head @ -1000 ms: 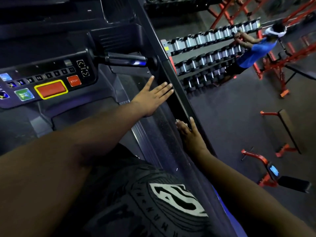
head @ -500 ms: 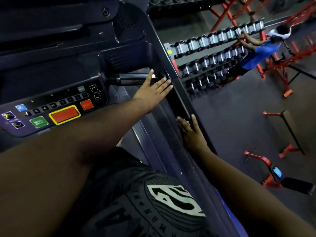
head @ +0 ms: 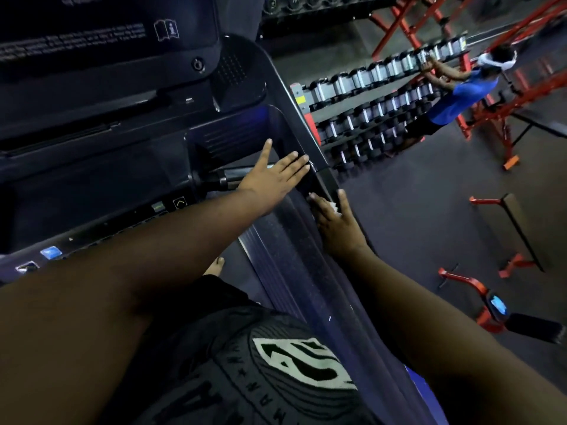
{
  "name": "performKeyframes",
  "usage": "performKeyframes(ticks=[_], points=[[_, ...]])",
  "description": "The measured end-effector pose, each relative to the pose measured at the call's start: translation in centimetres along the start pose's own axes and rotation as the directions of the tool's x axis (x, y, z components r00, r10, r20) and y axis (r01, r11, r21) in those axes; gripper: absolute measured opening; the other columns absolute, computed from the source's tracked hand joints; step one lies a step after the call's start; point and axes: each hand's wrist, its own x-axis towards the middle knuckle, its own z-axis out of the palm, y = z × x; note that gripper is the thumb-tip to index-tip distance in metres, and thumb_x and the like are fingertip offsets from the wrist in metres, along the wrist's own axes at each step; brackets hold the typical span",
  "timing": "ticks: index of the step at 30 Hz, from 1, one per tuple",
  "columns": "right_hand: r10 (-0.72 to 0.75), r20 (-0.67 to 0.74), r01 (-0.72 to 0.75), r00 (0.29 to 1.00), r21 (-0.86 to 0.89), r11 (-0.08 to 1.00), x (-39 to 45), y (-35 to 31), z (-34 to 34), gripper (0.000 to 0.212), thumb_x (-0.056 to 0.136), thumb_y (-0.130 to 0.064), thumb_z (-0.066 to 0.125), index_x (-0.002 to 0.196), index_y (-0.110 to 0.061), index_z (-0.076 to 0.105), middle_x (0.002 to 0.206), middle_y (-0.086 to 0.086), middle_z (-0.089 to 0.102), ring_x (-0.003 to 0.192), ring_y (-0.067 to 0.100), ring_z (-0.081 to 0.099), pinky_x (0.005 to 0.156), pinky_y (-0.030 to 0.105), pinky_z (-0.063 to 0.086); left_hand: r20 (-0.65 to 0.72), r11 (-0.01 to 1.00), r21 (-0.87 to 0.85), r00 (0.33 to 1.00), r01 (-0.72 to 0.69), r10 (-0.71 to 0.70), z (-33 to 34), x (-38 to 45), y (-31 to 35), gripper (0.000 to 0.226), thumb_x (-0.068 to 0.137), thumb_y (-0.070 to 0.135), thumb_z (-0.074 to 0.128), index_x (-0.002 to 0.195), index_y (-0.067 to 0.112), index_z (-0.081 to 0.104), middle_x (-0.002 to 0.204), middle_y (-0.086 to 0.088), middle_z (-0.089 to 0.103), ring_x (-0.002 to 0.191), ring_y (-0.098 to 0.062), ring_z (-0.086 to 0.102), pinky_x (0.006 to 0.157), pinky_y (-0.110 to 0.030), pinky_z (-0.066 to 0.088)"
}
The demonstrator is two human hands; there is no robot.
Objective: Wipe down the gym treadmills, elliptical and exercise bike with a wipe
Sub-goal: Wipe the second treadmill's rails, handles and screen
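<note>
I stand on a dark treadmill; its console (head: 49, 253) with coloured buttons is at the left. Its right side rail (head: 306, 271) runs from the bottom up to the middle. My right hand (head: 337, 225) lies flat on the rail's upper end, fingers straight. It presses a white wipe (head: 334, 207), which shows only as a small patch between thumb and fingers. My left hand (head: 276, 176) reaches forward, open with straight fingers. It hovers over or touches the short handle bar (head: 221, 179) beside the console and holds nothing.
Right of the treadmill is dark gym floor. A dumbbell rack (head: 368, 102) stands beyond the rail, with a person in a blue shirt (head: 460, 96) at it. Red racks (head: 506, 118), a red-framed bench (head: 509, 228) and a machine with a blue screen (head: 495, 305) stand further right.
My left hand has moved forward along the treadmill to the handle bar. My right hand has slid a little further up the rail, and the wipe now shows under it. The view has tilted up.
</note>
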Motion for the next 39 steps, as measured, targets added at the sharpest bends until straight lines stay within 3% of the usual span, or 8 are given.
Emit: performKeyframes(ticks=[4,11,17,26,30,33,36,39], points=[[-0.083,0.088,0.092,0.993,-0.103,0.990,1.8,0.0,-0.7,0.065,0.105,-0.045,0.028,0.162,-0.016,0.014,0.169,0.014,-0.006,0.154,0.031,-0.020,0.107,0.076,-0.022,-0.047,0.999,-0.020,0.998,-0.042,0.041,0.7,0.4,-0.4,0.091,0.103,0.026,0.049,0.158,0.012,-0.023,0.168,-0.008,-0.024,0.157,-0.025,-0.011,0.114,-0.077,0.007],[0.249,-0.140,-0.196,0.958,0.314,0.929,1.6,2.8,-1.0,0.073,0.104,-0.035,0.039,0.162,-0.016,0.001,0.170,0.004,-0.009,0.157,0.025,-0.005,0.117,0.072,-0.002,-0.115,0.995,-0.097,0.993,-0.033,0.022,0.8,0.5,-0.3,0.079,0.106,0.025,0.038,0.159,0.013,-0.020,0.168,-0.007,-0.024,0.157,-0.025,-0.012,0.115,-0.075,0.008],[0.015,-0.051,-0.004,0.999,0.215,0.977,-3.6,-1.2,2.6,0.060,0.100,-0.026,0.024,0.157,-0.007,0.032,0.169,0.009,0.011,0.157,0.025,-0.001,0.113,0.072,-0.018,-0.126,0.997,-0.020,0.990,-0.073,0.070,1.4,0.5,-0.2,0.082,0.105,0.026,0.039,0.157,0.011,-0.022,0.169,-0.009,-0.019,0.158,-0.025,-0.009,0.112,-0.078,0.005],[0.156,-0.157,-0.092,0.975,0.350,0.932,-3.3,1.0,2.1,0.063,0.103,-0.027,0.030,0.162,-0.016,0.014,0.171,0.002,-0.005,0.157,0.028,-0.002,0.119,0.069,0.004,-0.103,0.998,-0.035,0.993,-0.058,0.054,-0.4,0.9,1.9,0.085,0.102,0.028,0.044,0.161,0.013,-0.015,0.169,-0.008,-0.019,0.158,-0.023,-0.010,0.113,-0.078,0.001],[-0.060,0.003,0.058,0.998,0.232,0.971,-8.5,-2.6,5.1,0.059,0.100,-0.034,0.028,0.154,-0.013,0.041,0.167,0.007,0.021,0.147,0.033,-0.034,0.108,0.075,-0.023,-0.086,0.995,-0.039,0.993,-0.087,0.083,-1.0,0.9,5.1,0.086,0.101,0.022,0.043,0.159,0.014,-0.019,0.169,-0.007,-0.022,0.157,-0.022,-0.012,0.113,-0.078,-0.002],[-0.190,0.135,0.171,0.972,0.141,0.975,-12.2,-4.0,5.6,0.059,0.104,-0.035,0.032,0.157,-0.011,0.031,0.168,0.014,0.013,0.150,0.034,-0.026,0.101,0.072,-0.033,-0.063,0.995,-0.064,0.995,-0.077,0.073,-1.0,0.6,8.4,0.093,0.100,0.025,0.049,0.159,0.013,-0.021,0.168,-0.007,-0.023,0.157,-0.022,-0.014,0.113,-0.078,-0.004],[-0.091,-0.006,0.091,0.996,0.119,0.989,-12.4,-2.9,5.1,0.058,0.104,-0.034,0.029,0.158,-0.015,0.030,0.170,0.008,0.011,0.155,0.031,-0.013,0.109,0.072,-0.024,-0.058,0.996,-0.058,0.996,-0.067,0.063,-1.4,0.3,11.5,0.101,0.097,0.031,0.056,0.158,0.014,-0.023,0.168,-0.006,-0.025,0.156,-0.022,-0.017,0.112,-0.077,-0.008],[0.181,-0.182,-0.093,0.966,0.407,0.909,-13.1,-1.2,5.8,0.064,0.101,-0.024,0.040,0.162,-0.019,0.020,0.171,0.000,0.005,0.157,0.026,0.005,0.117,0.072,0.005,-0.053,0.997,-0.066,0.998,-0.040,0.036,-1.6,-0.1,13.9,0.102,0.096,0.034,0.057,0.158,0.015,-0.023,0.168,-0.006,-0.024,0.156,-0.022,-0.017,0.113,-0.076,-0.009]])
